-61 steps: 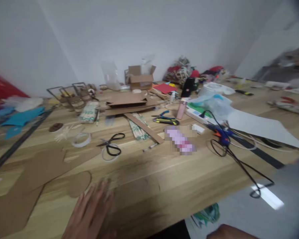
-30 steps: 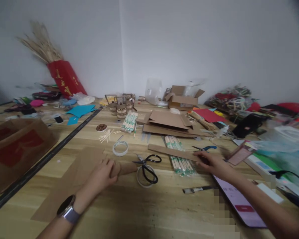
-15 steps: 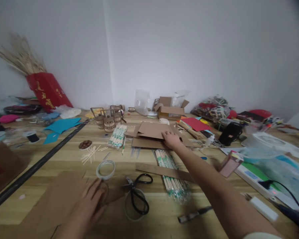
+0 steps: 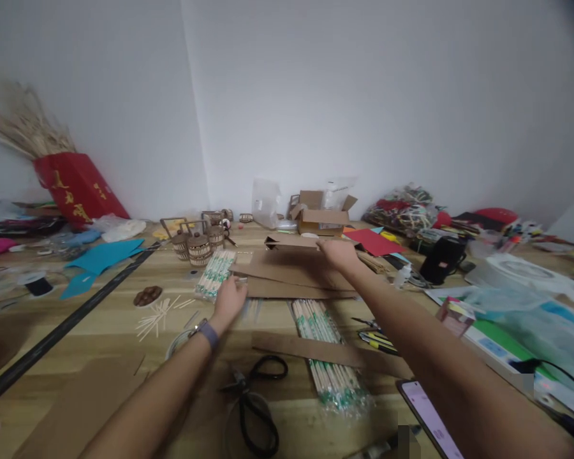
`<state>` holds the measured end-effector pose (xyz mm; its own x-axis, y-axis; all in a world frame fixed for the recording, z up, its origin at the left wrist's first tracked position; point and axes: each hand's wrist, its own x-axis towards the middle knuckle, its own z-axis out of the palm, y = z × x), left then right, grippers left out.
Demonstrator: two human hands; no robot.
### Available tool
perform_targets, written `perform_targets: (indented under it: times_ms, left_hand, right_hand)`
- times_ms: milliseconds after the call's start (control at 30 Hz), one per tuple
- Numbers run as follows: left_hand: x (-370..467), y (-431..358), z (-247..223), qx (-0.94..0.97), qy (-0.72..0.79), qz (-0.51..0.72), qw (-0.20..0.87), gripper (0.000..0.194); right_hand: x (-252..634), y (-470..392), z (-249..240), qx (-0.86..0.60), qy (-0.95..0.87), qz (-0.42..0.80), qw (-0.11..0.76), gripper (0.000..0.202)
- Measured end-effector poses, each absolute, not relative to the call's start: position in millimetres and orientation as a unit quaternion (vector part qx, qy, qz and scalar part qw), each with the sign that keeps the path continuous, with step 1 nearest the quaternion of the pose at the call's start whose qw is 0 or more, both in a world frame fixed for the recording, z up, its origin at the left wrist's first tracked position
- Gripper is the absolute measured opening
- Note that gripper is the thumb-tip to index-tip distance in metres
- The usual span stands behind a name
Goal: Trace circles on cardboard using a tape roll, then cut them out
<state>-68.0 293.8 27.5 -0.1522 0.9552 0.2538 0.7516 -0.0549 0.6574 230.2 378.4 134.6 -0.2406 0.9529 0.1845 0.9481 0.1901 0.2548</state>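
Stacked flat cardboard pieces (image 4: 291,271) lie in the middle of the table. My right hand (image 4: 338,256) is closed on the far edge of the top cardboard piece, which is lifted and tilted. At the stack's left end is my left hand (image 4: 230,294), fingers bent together by the cardboard corner; whether it grips anything is too blurred to tell. Just left of it lies a pack of wrapped sticks (image 4: 216,273). A larger pack of sticks (image 4: 328,357) lies nearer me, with a cardboard strip (image 4: 310,349) across it. Black-handled scissors (image 4: 249,389) rest at the front.
Small stick-built buckets (image 4: 199,250) and an open carton (image 4: 323,220) stand at the back. On the left are a red bag (image 4: 79,188) and blue sheets (image 4: 103,260). A phone (image 4: 430,417), pliers (image 4: 377,340) and a black case (image 4: 441,260) are on the right.
My left hand has moved forward from the tape roll to the cardboard stack. The top piece's far edge has risen in my right hand. The phone and pliers now show.
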Motion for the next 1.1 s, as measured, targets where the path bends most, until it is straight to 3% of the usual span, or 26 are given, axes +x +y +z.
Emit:
perform_targets:
  times_ms: [233,533,833,1000,1100]
  left_hand:
    - [-56.4,347.1,45.0,0.787,0.596,0.158,0.028,0.033]
    - [-32.4,388.8,52.1,0.833,0.552,-0.025,0.030,0.035]
    - [-42.3,302.0,71.8,0.853,0.518,0.046,0.048,0.030]
    - [-72.4,211.5,70.6,0.839,0.529,0.104,0.070,0.029]
    - [-92.0,160.9,58.1,0.825,0.539,0.132,0.105,0.031]
  right_hand:
    - [261.6,382.7,121.4,0.632,0.760,0.152,0.005,0.029]
    - [269.6,392.5,94.2,0.614,0.776,0.142,0.007,0.030]
    - [268.2,381.3,85.4,0.570,0.814,0.110,0.025,0.034]
    - [262.9,328.1,112.3,0.513,0.853,0.096,-0.016,0.035]
    - [260.0,281.5,128.0,0.454,0.889,0.065,0.007,0.040]
